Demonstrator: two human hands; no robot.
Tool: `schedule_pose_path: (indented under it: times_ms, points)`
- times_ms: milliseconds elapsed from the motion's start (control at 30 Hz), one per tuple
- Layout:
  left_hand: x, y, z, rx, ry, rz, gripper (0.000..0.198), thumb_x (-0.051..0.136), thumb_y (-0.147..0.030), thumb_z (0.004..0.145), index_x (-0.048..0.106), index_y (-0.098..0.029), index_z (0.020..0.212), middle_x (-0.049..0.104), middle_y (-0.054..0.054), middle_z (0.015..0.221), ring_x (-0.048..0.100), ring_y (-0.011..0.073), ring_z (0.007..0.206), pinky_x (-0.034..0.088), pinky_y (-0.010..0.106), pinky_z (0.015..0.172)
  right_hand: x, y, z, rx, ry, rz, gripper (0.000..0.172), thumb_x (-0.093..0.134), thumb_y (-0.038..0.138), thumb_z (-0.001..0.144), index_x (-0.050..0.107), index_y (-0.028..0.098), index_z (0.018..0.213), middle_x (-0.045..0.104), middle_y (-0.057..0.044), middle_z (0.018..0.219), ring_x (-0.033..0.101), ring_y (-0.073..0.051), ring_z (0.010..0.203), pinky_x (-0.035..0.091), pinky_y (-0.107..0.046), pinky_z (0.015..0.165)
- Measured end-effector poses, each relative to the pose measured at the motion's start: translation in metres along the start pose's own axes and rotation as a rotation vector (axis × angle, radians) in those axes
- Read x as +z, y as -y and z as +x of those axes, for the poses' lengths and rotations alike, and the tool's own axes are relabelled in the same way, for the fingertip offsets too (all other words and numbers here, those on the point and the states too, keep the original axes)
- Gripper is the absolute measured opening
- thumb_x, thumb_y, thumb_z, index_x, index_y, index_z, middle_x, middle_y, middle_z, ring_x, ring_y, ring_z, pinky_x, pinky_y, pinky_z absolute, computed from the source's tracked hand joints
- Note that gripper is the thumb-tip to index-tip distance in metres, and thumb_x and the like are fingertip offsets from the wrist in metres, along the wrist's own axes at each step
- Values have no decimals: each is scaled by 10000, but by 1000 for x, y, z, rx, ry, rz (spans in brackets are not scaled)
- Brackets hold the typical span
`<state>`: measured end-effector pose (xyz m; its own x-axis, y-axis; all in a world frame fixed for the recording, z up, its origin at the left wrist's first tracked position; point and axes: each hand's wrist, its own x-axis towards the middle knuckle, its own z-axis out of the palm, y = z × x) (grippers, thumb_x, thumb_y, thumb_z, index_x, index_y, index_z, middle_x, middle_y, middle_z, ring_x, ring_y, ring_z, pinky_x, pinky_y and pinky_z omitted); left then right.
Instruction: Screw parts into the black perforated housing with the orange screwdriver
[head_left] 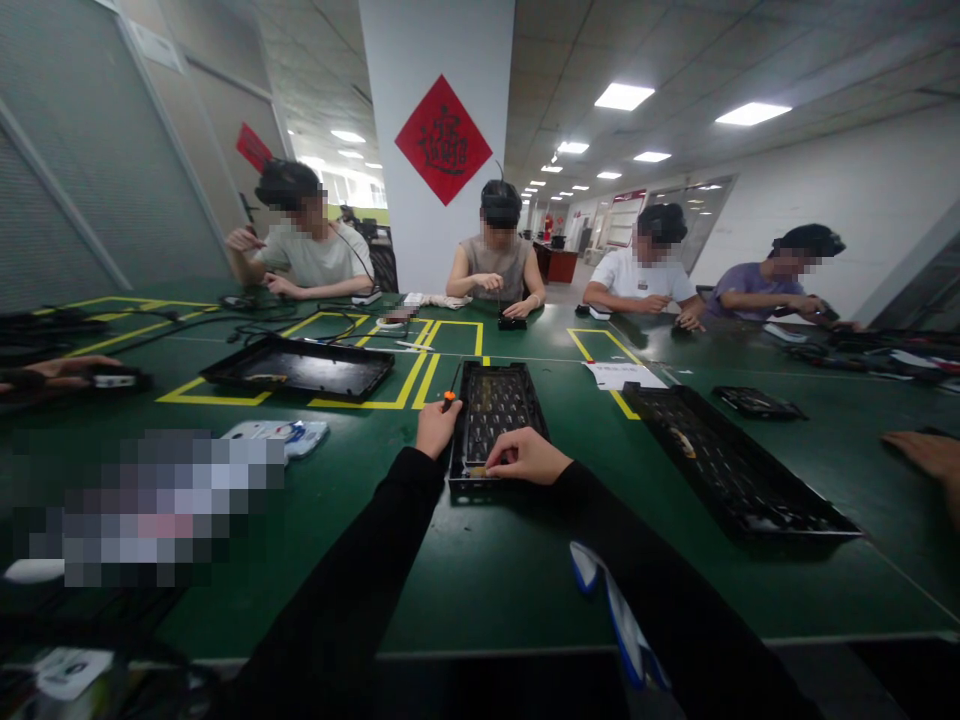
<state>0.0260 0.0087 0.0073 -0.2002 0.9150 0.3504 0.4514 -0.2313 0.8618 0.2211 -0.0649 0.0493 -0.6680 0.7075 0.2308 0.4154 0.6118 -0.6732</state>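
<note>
A black rectangular plastic casing [501,395] lies in front of me, its inside full of small raised parts. My left hand [436,428] is at its left edge, closed around a screwdriver [449,400] with an orange and black handle, the thin shaft pointing up. My right hand [529,455] reaches over the near right corner, with thumb and index finger together at a small yellowish-brown piece [477,471] on the casing's near end. Whether the fingers grip that piece or only touch it is hard to make out.
A larger black tray-like casing [330,372] lies to the left, and a long black casing [739,470] to the right. Beyond it sit a small black part [757,402] and a white paper [626,375]. Cables [187,325] run along the left. Several people work across the table [480,570].
</note>
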Motion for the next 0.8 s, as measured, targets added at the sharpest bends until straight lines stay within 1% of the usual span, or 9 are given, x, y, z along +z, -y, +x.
schedule_pose_path:
  times_ms: [100, 233, 300, 400, 600, 667, 800]
  points:
    - [-1, -1, -1, -9, 5, -11, 378, 483, -408, 679, 350, -166, 419, 330, -34, 416, 292, 75, 448, 197, 234, 458, 0, 0, 0, 15, 37, 20, 315, 646, 392, 664, 681, 113, 804, 573, -11, 613, 374, -61, 488, 279, -188, 445]
    - [-1, -2, -1, -23, 11, -28, 369, 484, -411, 671, 362, -165, 425, 334, -33, 418, 296, 77, 456, 199, 233, 464, 2, -3, 1, 32, -9, 12, 312, 597, 384, 712, 678, 104, 822, 535, 5, 538, 373, -61, 466, 273, -184, 438]
    - [-1, -1, 0, -28, 14, -22, 370, 482, -418, 670, 367, -164, 428, 337, -32, 418, 302, 79, 461, 200, 232, 466, 3, -5, 2, 28, -21, 4, 302, 574, 366, 733, 678, 100, 829, 552, -3, 550, 384, -62, 471, 285, -181, 445]
    - [0, 1, 1, -18, 22, 14, 374, 472, -430, 676, 378, -161, 433, 348, -30, 421, 317, 83, 467, 202, 233, 471, 4, -6, 3, 25, 2, -14, 294, 579, 357, 728, 683, 99, 822, 589, -20, 590, 412, -68, 491, 305, -181, 461]
    - [1, 5, 3, 10, 3, 59, 380, 457, -439, 687, 390, -158, 441, 354, -29, 423, 320, 82, 463, 202, 235, 473, 1, -2, 2, 30, 15, 13, 333, 540, 391, 757, 688, 94, 787, 630, -45, 662, 479, -87, 553, 362, -198, 531]
    - [2, 5, 3, 18, 6, 57, 382, 458, -441, 689, 389, -157, 443, 354, -30, 427, 320, 81, 461, 203, 233, 471, 0, 0, 1, 50, 38, 39, 362, 545, 423, 745, 689, 92, 777, 622, -42, 640, 473, -85, 538, 353, -196, 511]
    - [2, 6, 3, 15, 8, 45, 387, 460, -444, 690, 376, -160, 441, 349, -32, 429, 321, 80, 462, 210, 230, 468, 0, 1, 0, 85, 97, 120, 396, 622, 453, 663, 685, 95, 820, 612, -31, 620, 451, -75, 496, 320, -186, 453]
